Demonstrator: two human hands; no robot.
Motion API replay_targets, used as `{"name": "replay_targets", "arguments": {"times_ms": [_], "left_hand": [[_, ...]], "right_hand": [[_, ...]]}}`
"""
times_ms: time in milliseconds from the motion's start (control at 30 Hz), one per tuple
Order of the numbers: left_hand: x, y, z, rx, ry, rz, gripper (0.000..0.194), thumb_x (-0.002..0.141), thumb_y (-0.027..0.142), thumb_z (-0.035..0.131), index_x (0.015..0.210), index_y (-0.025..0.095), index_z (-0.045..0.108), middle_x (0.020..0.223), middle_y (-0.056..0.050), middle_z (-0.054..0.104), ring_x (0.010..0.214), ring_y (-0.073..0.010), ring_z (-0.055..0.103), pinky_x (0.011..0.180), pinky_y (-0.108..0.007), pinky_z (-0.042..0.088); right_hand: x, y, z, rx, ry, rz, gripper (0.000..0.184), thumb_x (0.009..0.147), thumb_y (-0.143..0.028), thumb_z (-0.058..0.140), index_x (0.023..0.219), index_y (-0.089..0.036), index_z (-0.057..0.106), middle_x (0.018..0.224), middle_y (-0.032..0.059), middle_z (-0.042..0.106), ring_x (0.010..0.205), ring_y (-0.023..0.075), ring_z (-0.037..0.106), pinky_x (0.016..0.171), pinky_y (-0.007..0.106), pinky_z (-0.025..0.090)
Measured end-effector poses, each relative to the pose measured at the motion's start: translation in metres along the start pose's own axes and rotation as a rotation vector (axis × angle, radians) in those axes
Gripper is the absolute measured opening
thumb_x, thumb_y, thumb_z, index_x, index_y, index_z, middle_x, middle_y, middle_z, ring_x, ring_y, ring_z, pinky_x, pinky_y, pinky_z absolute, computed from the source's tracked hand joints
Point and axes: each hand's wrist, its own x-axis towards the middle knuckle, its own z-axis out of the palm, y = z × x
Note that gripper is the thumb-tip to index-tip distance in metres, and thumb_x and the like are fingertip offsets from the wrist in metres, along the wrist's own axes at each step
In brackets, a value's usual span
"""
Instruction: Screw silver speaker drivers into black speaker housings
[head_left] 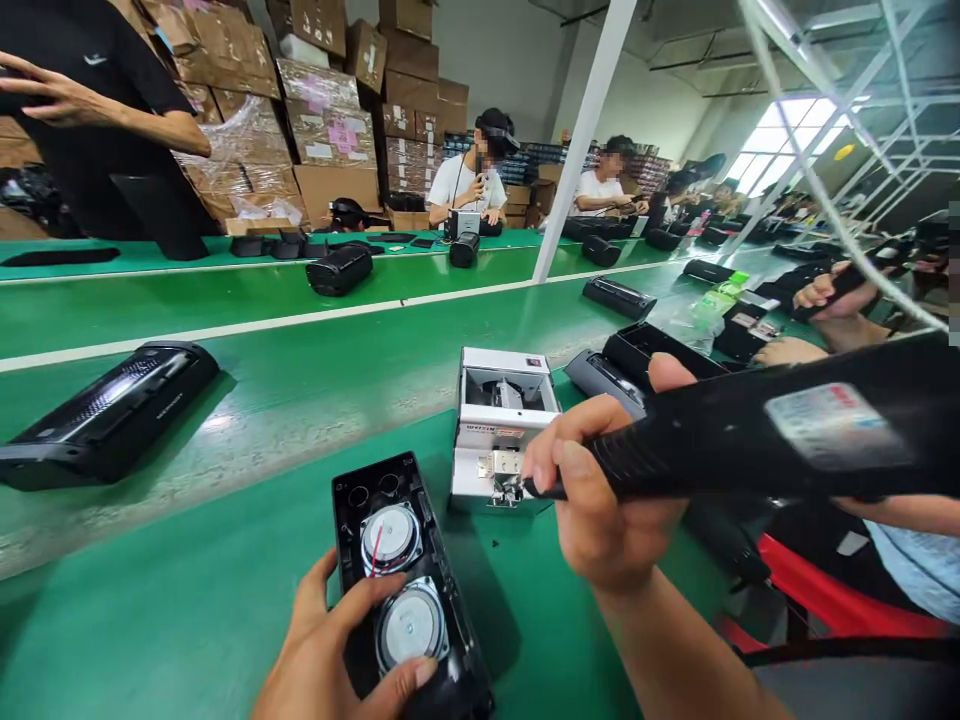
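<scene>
Left fingers: my left hand is closed around the bottom end of an open black speaker housing, with the thumb lying across it; the other fingertips are hidden behind the housing.
Right fingers: my right hand is wrapped tightly around a black electric screwdriver, whose rear end runs out of view past the right edge.
Screwdriver tip: a thin shaft points at a white metal box; the very end is too small to make out, so I can't tell whether they touch.
Housing: two round speaker drivers sit inside, with a red wire beside the upper one; the lower end is cut off by the frame's bottom edge.
Green workbench: housing and box stand just apart near its near edge.
Nearby: a co-worker's hand is at the upper left; another person's hand grips something black at the right.
</scene>
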Motion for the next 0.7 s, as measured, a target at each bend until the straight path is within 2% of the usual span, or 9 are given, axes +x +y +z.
{"name": "replay_targets", "arguments": {"times_ms": [100, 233, 367, 433, 500, 567, 600, 633, 700], "left_hand": [[0.011, 0.02, -0.01, -0.065, -0.098, -0.118, 0.036, 0.088, 0.043, 0.069, 0.121, 0.031, 0.072, 0.163, -0.01, 0.031, 0.139, -0.038, 0.059, 0.117, -0.064, 0.048], [0.017, 0.036, -0.025, -0.126, -0.27, -0.241, 0.044, 0.087, 0.047, 0.068, 0.129, 0.033, 0.066, 0.169, -0.006, 0.022, 0.144, -0.0323, 0.055, 0.125, -0.056, 0.041], [0.015, 0.043, -0.03, -0.149, -0.311, -0.289, 0.039, 0.092, 0.045, 0.058, 0.129, 0.035, 0.064, 0.173, -0.002, 0.014, 0.138, -0.03, 0.06, 0.122, -0.055, 0.044], [0.014, 0.045, -0.029, -0.149, -0.311, -0.304, 0.038, 0.09, 0.045, 0.06, 0.127, 0.035, 0.065, 0.174, -0.001, 0.011, 0.132, -0.031, 0.064, 0.119, -0.056, 0.047], [0.013, 0.045, -0.028, -0.153, -0.303, -0.293, 0.037, 0.091, 0.044, 0.06, 0.127, 0.036, 0.065, 0.175, 0.001, 0.009, 0.129, -0.0309, 0.066, 0.117, -0.056, 0.048], [0.013, 0.045, -0.027, -0.158, -0.299, -0.281, 0.036, 0.092, 0.044, 0.06, 0.127, 0.036, 0.064, 0.176, 0.001, 0.008, 0.129, -0.0308, 0.066, 0.117, -0.055, 0.048], [0.013, 0.045, -0.027, -0.161, -0.3, -0.28, 0.036, 0.092, 0.043, 0.06, 0.127, 0.036, 0.065, 0.175, 0.0, 0.009, 0.13, -0.0308, 0.066, 0.117, -0.055, 0.048], [0.013, 0.045, -0.026, -0.165, -0.302, -0.281, 0.035, 0.093, 0.041, 0.06, 0.127, 0.035, 0.065, 0.175, 0.0, 0.009, 0.131, -0.0307, 0.065, 0.117, -0.054, 0.048], [0.014, 0.046, -0.026, -0.17, -0.308, -0.287, 0.034, 0.093, 0.039, 0.06, 0.126, 0.035, 0.065, 0.175, -0.001, 0.01, 0.134, -0.0305, 0.063, 0.117, -0.053, 0.048]], "right_hand": [[0.003, 0.012, -0.007, -0.132, -0.075, -0.024, 0.066, 0.095, -0.01, 0.067, 0.151, -0.037, 0.045, 0.081, -0.0059, 0.06, 0.063, 0.0136, 0.058, 0.07, 0.036, 0.057], [-0.002, 0.017, -0.005, -0.191, -0.075, 0.045, 0.054, 0.095, -0.014, 0.069, 0.144, -0.026, 0.048, 0.075, -0.0074, 0.06, 0.053, 0.0117, 0.058, 0.059, 0.031, 0.054], [-0.014, -0.009, 0.002, -0.058, -0.099, 0.35, 0.057, 0.096, -0.015, 0.068, 0.147, -0.027, 0.046, 0.07, -0.0085, 0.057, 0.047, 0.0115, 0.053, 0.046, 0.026, 0.049], [-0.023, -0.028, 0.003, 0.007, -0.046, 0.352, 0.058, 0.096, -0.012, 0.066, 0.147, -0.031, 0.047, 0.069, -0.0088, 0.055, 0.046, 0.0113, 0.051, 0.047, 0.027, 0.049], [-0.033, -0.045, 0.0, 0.068, -0.071, 0.281, 0.031, 0.1, -0.016, 0.064, 0.128, -0.029, 0.06, 0.067, -0.0074, 0.053, 0.047, 0.0112, 0.05, 0.047, 0.027, 0.049], [-0.044, -0.054, -0.004, 0.139, -0.198, 0.266, 0.005, 0.104, -0.025, 0.064, 0.108, -0.027, 0.063, 0.066, -0.0054, 0.054, 0.048, 0.0123, 0.052, 0.048, 0.029, 0.05], [-0.05, -0.055, -0.006, 0.167, -0.245, 0.282, 0.005, 0.104, -0.028, 0.065, 0.109, -0.029, 0.063, 0.068, -0.0049, 0.056, 0.05, 0.0133, 0.054, 0.05, 0.03, 0.052], [-0.056, -0.054, -0.007, 0.186, -0.259, 0.301, 0.016, 0.104, -0.028, 0.066, 0.119, -0.033, 0.061, 0.071, -0.0049, 0.06, 0.052, 0.0144, 0.057, 0.053, 0.032, 0.054], [-0.069, -0.047, -0.005, 0.19, -0.194, 0.303, 0.049, 0.103, -0.023, 0.067, 0.142, -0.046, 0.047, 0.08, -0.006, 0.064, 0.055, 0.015, 0.06, 0.058, 0.035, 0.056]]}}
